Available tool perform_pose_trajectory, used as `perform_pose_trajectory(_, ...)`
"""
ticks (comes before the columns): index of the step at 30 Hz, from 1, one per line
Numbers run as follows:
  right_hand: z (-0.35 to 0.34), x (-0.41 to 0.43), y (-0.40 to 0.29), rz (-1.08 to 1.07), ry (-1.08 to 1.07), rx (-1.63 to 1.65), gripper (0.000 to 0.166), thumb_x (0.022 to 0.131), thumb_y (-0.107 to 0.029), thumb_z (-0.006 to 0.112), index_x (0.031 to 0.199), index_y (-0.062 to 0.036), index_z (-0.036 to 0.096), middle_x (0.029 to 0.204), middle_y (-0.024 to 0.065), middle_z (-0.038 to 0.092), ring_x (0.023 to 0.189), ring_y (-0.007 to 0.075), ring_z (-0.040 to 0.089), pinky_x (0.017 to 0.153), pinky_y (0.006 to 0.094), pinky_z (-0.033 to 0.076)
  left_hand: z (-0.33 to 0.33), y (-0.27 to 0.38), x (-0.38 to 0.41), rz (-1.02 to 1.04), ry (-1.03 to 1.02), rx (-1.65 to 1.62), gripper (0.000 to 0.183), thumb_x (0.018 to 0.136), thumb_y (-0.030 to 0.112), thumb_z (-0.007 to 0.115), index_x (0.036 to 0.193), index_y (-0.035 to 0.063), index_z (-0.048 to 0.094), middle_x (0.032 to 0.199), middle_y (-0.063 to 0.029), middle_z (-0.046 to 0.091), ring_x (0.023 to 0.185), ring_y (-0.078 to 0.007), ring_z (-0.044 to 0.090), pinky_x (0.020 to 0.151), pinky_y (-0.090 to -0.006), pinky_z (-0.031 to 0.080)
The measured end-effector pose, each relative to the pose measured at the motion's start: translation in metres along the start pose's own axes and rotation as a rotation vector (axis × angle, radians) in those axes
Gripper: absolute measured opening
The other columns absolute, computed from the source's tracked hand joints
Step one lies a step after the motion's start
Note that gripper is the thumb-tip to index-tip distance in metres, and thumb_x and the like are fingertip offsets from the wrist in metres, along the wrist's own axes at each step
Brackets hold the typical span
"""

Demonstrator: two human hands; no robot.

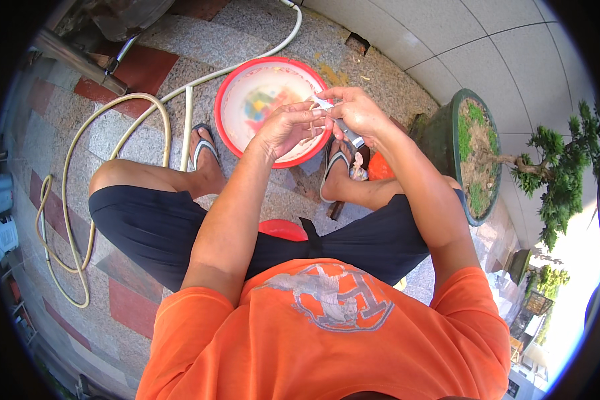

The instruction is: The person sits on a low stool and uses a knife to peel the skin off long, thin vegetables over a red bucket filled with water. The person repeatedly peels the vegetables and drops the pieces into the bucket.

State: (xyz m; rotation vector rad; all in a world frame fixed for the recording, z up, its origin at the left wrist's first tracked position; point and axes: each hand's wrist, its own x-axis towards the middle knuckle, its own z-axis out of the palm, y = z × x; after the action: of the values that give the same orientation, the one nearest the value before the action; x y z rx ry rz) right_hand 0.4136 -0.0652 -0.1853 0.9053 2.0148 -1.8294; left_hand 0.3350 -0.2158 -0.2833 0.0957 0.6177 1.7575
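Note:
My left hand [293, 126] and my right hand [352, 111] meet over the right part of a red-rimmed basin [222, 112] with a patterned white inside. Between the fingertips of both hands is a small whitish piece [322, 103], too small to name for sure. A grey, blade-like tool [349, 133] with a pale end lies under my right hand, its tip towards the whitish piece. Thin pale strands hang by the fingers of my left hand. What my right palm grips is partly hidden by the fingers.
A pale hose [71, 200] loops over the stone paving at left and runs behind the basin. A green pot [442, 137] with a small tree stands at right by the tiled wall. An orange-red bag [380, 167] lies beside my right foot; a red seat [283, 229] shows under me.

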Motion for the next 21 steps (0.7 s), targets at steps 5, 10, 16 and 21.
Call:
perform_pose_trajectory(5,0.012,-0.006,-0.006,-0.044,-0.012,-0.049,0.054,0.077,0.009,0.047,0.130,0.0089,0.052,0.067,0.0130,0.062,0.046,0.0174,0.056,0.043,0.0317,0.042,-0.010,0.000,0.013,0.222,0.087,-0.176,0.036,0.089,0.011,0.067,0.121,-0.0015,0.055,0.099,-0.0085,0.063,0.095,-0.0206,0.061,0.089,-0.0369,0.049)
perform_pose_trajectory(10,0.017,-0.005,0.002,-0.105,0.004,-0.151,0.048,0.086,0.004,0.049,0.133,0.0061,0.047,0.071,0.0118,0.062,0.048,0.0149,0.054,0.046,0.0287,0.043,-0.005,0.003,0.014,0.269,0.277,-0.071,0.031,0.087,-0.004,0.065,0.116,-0.0051,0.056,0.085,-0.0084,0.064,0.065,-0.0116,0.055,0.056,-0.0222,0.042)
perform_pose_trajectory(16,0.025,0.000,0.000,-0.137,-0.031,-0.022,0.047,0.083,0.005,0.049,0.131,0.0064,0.048,0.071,0.0126,0.062,0.047,0.0145,0.053,0.045,0.0285,0.043,0.001,0.002,0.013,0.198,0.247,-0.073,0.032,0.088,-0.004,0.064,0.118,-0.0053,0.055,0.086,-0.0085,0.063,0.061,-0.0092,0.051,0.051,-0.0190,0.037)
perform_pose_trajectory(21,0.005,0.007,-0.004,0.024,-0.132,-0.001,0.050,0.076,0.008,0.051,0.126,0.0105,0.052,0.072,0.0152,0.063,0.046,0.0171,0.055,0.042,0.0312,0.041,-0.007,-0.001,0.012,0.113,0.211,-0.103,0.042,0.086,-0.006,0.064,0.126,-0.0079,0.050,0.084,-0.0114,0.065,0.059,-0.0091,0.052,0.050,-0.0187,0.038)
